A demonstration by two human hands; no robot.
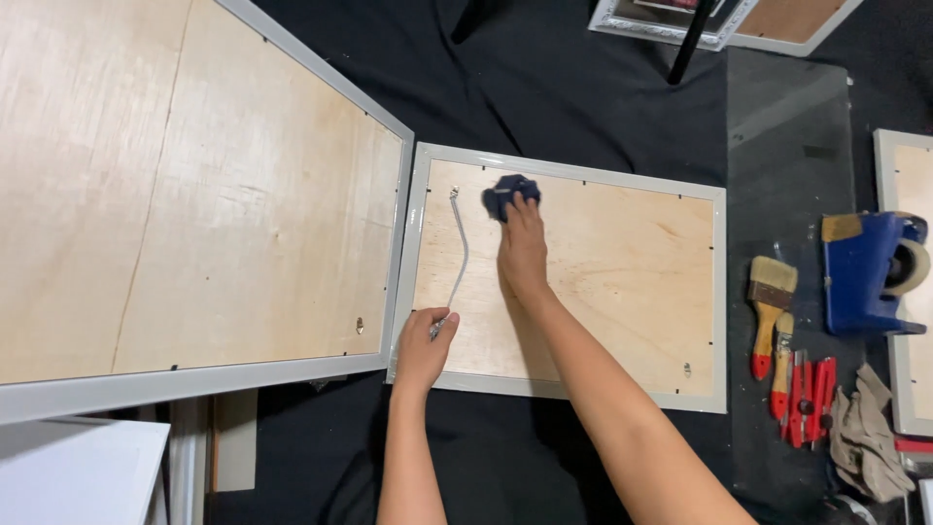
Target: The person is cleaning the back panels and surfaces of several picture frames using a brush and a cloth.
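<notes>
My left hand [424, 342] pinches the low end of the thin, bendy wire [461, 251] on the frame's wooden back [603, 282]. My right hand [523, 251] presses a dark blue cloth [507, 193], soft and light, beside the wire's top end.

A: What kind of place?
B: Framing workshop, small one. Picture frames [569, 277] lie face down on a black cloth [544, 87], pale grey mouldings, plywood backing boards showing.
A: Tools?
B: Right side: two paintbrushes [773, 311] with red handles, red utility knives [812, 399], a blue tape dispenser [870, 272], a crumpled rag [865, 437]. More frames [719, 19] at the top edge and a much larger one [194, 194] on the left.
</notes>
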